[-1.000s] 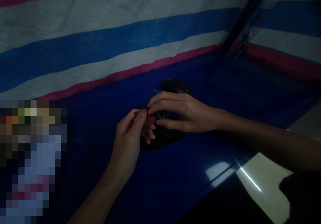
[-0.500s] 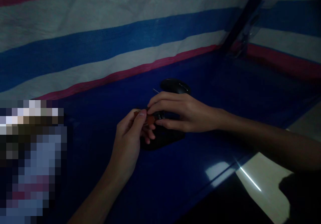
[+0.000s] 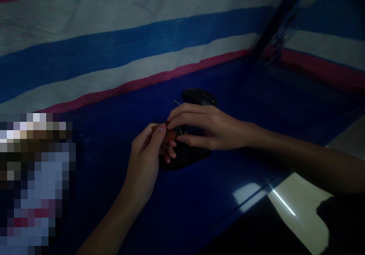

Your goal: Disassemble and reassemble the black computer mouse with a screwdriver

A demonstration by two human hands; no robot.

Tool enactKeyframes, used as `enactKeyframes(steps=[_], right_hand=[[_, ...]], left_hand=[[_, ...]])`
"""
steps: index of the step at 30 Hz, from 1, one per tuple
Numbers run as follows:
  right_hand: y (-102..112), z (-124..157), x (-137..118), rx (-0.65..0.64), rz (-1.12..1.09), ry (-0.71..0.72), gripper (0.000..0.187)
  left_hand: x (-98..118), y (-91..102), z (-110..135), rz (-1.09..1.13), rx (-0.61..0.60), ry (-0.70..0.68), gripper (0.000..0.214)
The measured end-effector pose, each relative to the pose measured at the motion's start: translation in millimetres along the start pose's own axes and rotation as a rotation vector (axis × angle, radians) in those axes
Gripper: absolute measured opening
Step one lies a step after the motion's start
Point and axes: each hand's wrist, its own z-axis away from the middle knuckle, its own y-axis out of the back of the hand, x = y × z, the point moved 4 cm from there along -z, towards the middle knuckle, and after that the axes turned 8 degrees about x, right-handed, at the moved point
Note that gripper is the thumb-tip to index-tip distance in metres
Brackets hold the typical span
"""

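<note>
My left hand (image 3: 146,146) pinches a small orange-brown piece (image 3: 171,135) between thumb and forefinger, its other fingers curled below. The piece looks like a little circuit board, but the dim light hides its details. From the right, my right hand (image 3: 207,127) closes its thumb and fingertips on the same piece, by a small dark part with a metallic glint (image 3: 181,131). Beneath both hands lies a flat black pad or base (image 3: 188,158). Just behind the right hand sits a rounded, glossy black shell (image 3: 199,96), shaped like a computer mouse.
A thin metal rod (image 3: 177,102) pokes out behind my right fingers. The blue tabletop (image 3: 194,205) runs to a striped sheet (image 3: 128,42) at the back, with a dark post (image 3: 279,21) at the right corner. A blurred-out patch covers the left edge.
Both hands keep their hold on the small piece with hardly any movement. The whole view has shifted very slightly.
</note>
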Motion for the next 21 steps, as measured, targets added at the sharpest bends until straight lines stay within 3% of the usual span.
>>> enactKeyframes(steps=[21], right_hand=[[-0.5, 0.1, -0.2, 0.019, 0.015, 0.018, 0.033]], left_hand=[[-0.5, -0.3, 0.0, 0.082, 0.024, 0.072, 0.021]])
